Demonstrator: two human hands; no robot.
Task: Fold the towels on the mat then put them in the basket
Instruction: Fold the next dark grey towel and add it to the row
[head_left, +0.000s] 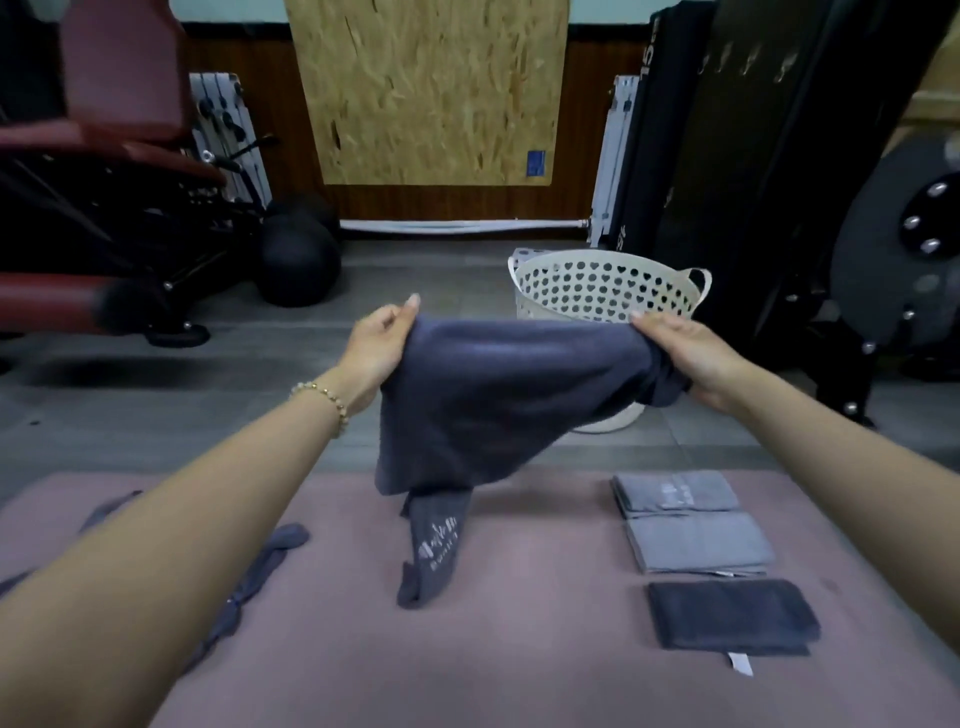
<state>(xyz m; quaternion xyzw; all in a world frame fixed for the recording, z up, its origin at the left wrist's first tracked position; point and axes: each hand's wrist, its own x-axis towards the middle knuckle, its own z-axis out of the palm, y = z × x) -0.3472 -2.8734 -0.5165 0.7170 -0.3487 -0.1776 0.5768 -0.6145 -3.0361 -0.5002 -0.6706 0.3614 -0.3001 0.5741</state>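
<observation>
So the person's got a dark grey towel (498, 395) held up in the air between both hands. Left hand (382, 343) pinches one top corner, thumb against fingers. Right hand (691, 358) has the other end bunched up, fingers curled under and thumb on top. The towel sags between them, and its tail drops below the left hand and touches the mat (519, 639). Basket (608, 291) sits on the floor just beyond the right hand. Below the right hand, three folded towels (696, 543) lie in a row on the mat. A loose towel (270, 556) pokes out from under the left forearm.
</observation>
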